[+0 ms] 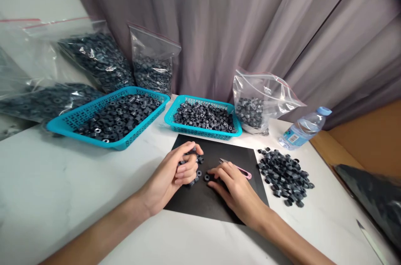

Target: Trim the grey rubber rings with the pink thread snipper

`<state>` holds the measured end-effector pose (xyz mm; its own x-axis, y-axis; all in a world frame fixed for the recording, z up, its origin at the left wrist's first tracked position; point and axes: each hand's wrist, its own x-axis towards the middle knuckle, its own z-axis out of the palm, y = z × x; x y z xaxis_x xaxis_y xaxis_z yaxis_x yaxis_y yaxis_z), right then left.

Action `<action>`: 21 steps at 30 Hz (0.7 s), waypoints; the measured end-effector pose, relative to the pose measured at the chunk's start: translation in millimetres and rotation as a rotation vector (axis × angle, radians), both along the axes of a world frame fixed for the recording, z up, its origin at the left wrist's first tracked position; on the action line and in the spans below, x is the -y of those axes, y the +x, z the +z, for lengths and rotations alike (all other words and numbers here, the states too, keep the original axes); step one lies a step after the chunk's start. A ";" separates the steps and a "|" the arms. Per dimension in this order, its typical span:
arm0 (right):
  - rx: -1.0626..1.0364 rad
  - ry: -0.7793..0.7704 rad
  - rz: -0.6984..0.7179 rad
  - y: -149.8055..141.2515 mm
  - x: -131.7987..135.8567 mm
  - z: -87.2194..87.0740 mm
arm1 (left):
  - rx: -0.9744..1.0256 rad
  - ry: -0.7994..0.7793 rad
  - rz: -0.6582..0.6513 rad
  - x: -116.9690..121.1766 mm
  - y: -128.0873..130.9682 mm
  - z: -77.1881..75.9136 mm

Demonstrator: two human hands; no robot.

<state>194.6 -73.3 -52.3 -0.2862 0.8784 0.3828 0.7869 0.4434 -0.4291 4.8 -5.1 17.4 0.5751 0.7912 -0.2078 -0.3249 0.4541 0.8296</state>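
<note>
My left hand [183,167] is raised over the left part of a black mat [209,202], its fingers curled in. A small dark ring-shaped piece [194,148] shows between thumb and index finger; the inside of the palm is hidden. Several more rings [199,173] lie on the mat beside and behind this hand. My right hand [228,178] rests palm down on the mat, thumb and index finger apart beside a single dark ring [206,177]. Whether they touch it is hard to tell. Pink-handled thread snips [245,172] lie partly under the right hand.
Two blue baskets [127,143] [203,132] full of dark rings stand behind the mat. Clear zip bags of rings [153,71] [250,110] line the curtain. A loose ring pile [285,175] and a water bottle [303,129] are at the right; a blade-like object [371,240] lies nearer.
</note>
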 end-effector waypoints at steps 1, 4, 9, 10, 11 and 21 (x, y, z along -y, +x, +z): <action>-0.006 -0.005 -0.003 -2.5 0.7 -1.2 | 0.004 -0.009 -0.019 0.7 0.1 -0.1; 0.004 -0.002 -0.016 -7.6 2.5 -5.8 | 0.007 -0.050 -0.100 2.1 0.9 -0.9; -0.067 0.034 -0.012 -6.9 1.1 -7.3 | -0.047 -0.148 -0.261 7.6 3.1 -4.7; -0.118 0.052 -0.017 -5.7 0.7 -5.1 | -0.052 -0.170 -0.277 9.3 3.7 -6.2; -0.182 0.076 -0.033 -4.5 0.5 -1.7 | -0.054 -0.187 -0.284 10.9 4.4 -7.8; -0.350 0.130 -0.025 -11.7 12.9 38.1 | 0.035 -0.380 -0.303 19.7 8.5 -27.6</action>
<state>182.9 -86.2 -14.2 -0.0979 0.8210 0.5625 0.6138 0.4947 -0.6152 13.3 -24.8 -10.2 0.7798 0.4588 -0.4259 -0.1562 0.8015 0.5773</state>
